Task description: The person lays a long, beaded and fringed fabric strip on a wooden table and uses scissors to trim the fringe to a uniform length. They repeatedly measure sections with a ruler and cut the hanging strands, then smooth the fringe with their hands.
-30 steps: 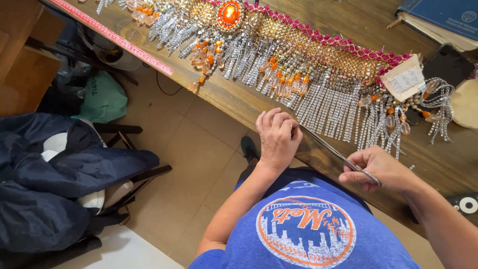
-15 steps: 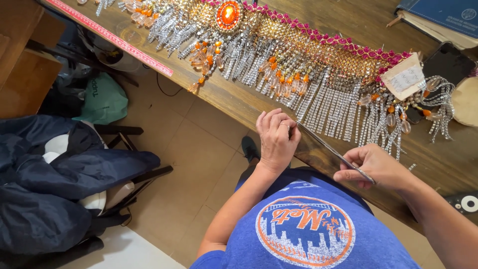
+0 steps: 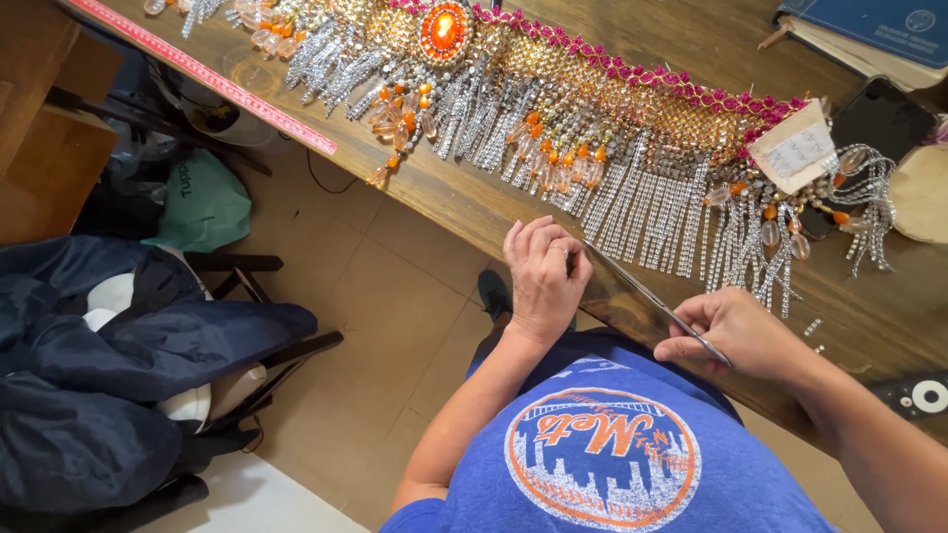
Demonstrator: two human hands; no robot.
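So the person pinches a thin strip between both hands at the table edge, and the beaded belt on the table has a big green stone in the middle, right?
Not quite: the head view shows the stone on the beaded belt is orange, not green. The left hand and right hand do pinch the thin strip at the table edge.

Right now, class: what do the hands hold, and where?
A thin rhinestone strand, stretched between them: left hand pinches one end, right hand the other.

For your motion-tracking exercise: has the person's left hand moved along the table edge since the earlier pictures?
No. The left hand sits at the same spot on the wooden table's edge, below the beaded fringe, pinching the thin strand.
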